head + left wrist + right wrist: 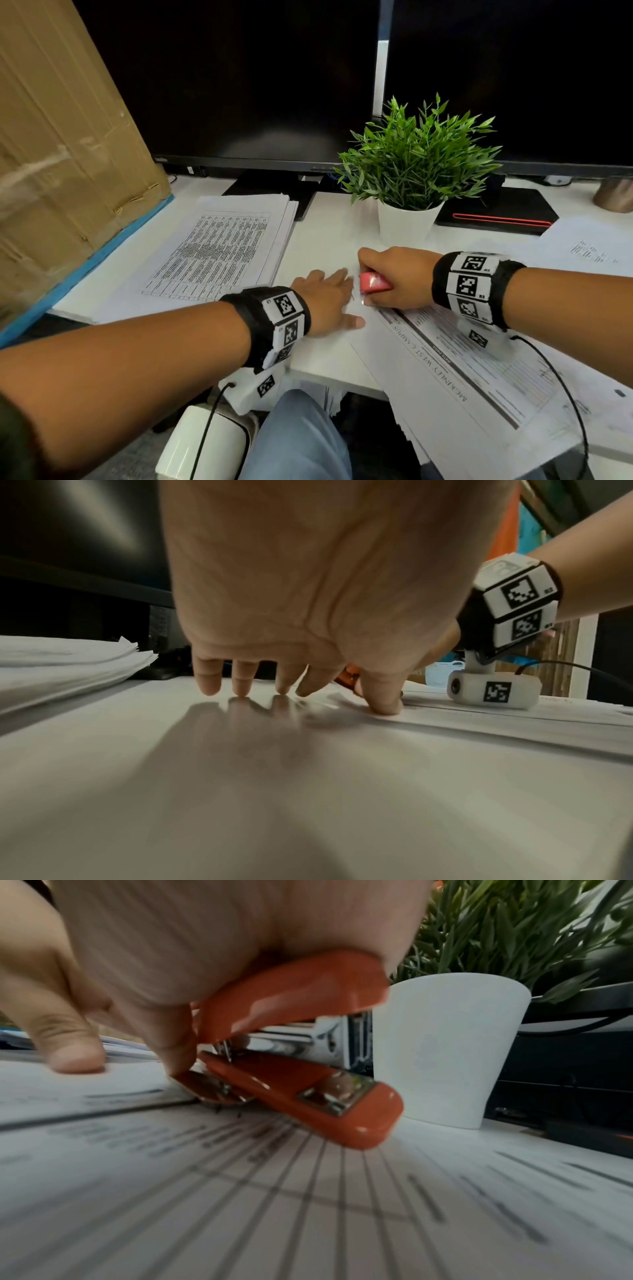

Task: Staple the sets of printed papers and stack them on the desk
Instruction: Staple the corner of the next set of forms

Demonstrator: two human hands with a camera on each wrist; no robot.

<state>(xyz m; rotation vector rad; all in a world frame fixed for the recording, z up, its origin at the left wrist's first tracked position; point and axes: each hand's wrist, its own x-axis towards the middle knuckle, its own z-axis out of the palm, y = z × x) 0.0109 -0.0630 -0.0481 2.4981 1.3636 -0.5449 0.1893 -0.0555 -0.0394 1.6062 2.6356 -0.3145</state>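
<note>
A set of printed papers (455, 370) lies slanted across the desk's front edge, its lower part hanging over. My right hand (394, 277) grips a small red stapler (374, 283) above the set's top corner. In the right wrist view the stapler (301, 1053) is tilted, its jaws apart, over the printed sheet (308, 1204). My left hand (329, 301) lies flat with straight fingers beside the stapler. Its thumb (383, 696) presses the edge of the set (514, 718). A stack of printed papers (219, 253) lies at the left of the desk.
A potted plant in a white pot (407, 219) stands just behind my right hand. Two dark monitors (239, 78) fill the back. A cardboard box (61, 137) stands at left. More papers (589, 250) lie at right, near a black notebook (496, 212).
</note>
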